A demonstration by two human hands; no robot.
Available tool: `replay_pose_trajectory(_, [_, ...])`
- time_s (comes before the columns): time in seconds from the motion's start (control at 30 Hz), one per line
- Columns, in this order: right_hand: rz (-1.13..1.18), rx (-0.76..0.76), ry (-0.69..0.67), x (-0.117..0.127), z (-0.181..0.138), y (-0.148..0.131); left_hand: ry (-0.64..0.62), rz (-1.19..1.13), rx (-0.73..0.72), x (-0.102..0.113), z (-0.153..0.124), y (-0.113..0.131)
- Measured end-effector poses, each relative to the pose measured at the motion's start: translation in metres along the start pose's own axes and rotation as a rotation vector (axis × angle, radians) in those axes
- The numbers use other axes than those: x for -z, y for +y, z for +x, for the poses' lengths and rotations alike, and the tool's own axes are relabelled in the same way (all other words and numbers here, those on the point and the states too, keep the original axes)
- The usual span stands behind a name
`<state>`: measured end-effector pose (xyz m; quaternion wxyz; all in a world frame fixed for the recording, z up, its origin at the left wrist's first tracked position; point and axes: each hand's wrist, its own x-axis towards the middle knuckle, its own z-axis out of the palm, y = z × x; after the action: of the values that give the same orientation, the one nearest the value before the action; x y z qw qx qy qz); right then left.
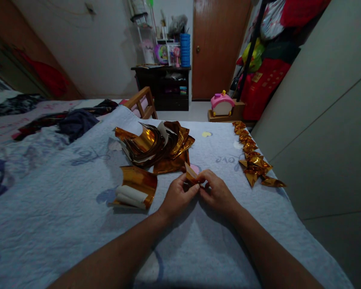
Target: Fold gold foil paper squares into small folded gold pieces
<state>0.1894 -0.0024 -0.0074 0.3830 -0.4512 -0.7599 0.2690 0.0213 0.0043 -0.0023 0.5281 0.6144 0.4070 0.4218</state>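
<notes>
Nearest to me are my two forearms point(116, 251), which lie over a pale blue cover point(54, 233) with printed letters and shapes. Where they come together, my left hand point(178, 196) and my right hand point(218, 193) are almost touching. Both hold one small piece of gold paper point(191, 171), partly folded, its pale side showing at the upper corner. My left fingers are closed on it, with the thumb along its lower edge; my right fingers are curled and pinch its right end. The exact crease I cannot tell, because the fingers hide it.

To the left of my left hand there is a curled gold sheet point(140, 179) with whitish rolled edges. A little farther, a thick stack of gold sheets point(152, 142) is bent and spread like a fan. On the right side, well apart from my hands, pointed gold pieces point(255, 163) make a row near the cover's edge. Beyond the cover stand a pink toy point(222, 105), a dark cabinet point(168, 94) and a brown door point(221, 48).
</notes>
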Motion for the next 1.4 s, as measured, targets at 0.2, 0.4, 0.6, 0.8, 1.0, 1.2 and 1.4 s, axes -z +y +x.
replay_pose_trajectory(0.2, [-0.092,0.023,0.115,0.002,0.001,0.006,0.096,0.091,-0.100,0.001,-0.003,0.002])
replay_pose_trajectory(0.4, [-0.160,0.066,0.167,0.007,0.002,0.007,0.105,0.199,-0.200,0.004,-0.002,-0.001])
replay_pose_trajectory(0.6, [-0.167,0.067,0.164,0.008,0.000,0.007,0.049,0.376,-0.239,0.008,0.003,-0.002])
replay_pose_trajectory(0.8, [-0.234,0.014,-0.045,0.010,-0.002,0.007,-0.087,0.569,-0.264,0.011,0.007,-0.011])
replay_pose_trajectory(1.0, [-0.314,0.032,-0.160,0.011,-0.004,0.010,-0.126,0.803,-0.313,0.014,0.003,-0.018])
replay_pose_trajectory(1.2, [-0.381,-0.006,-0.197,0.014,-0.005,0.013,-0.078,0.892,-0.395,0.012,-0.001,-0.012])
replay_pose_trajectory(1.4, [-0.301,-0.049,-0.223,0.015,-0.003,0.015,-0.174,0.840,-0.291,0.011,-0.002,-0.005])
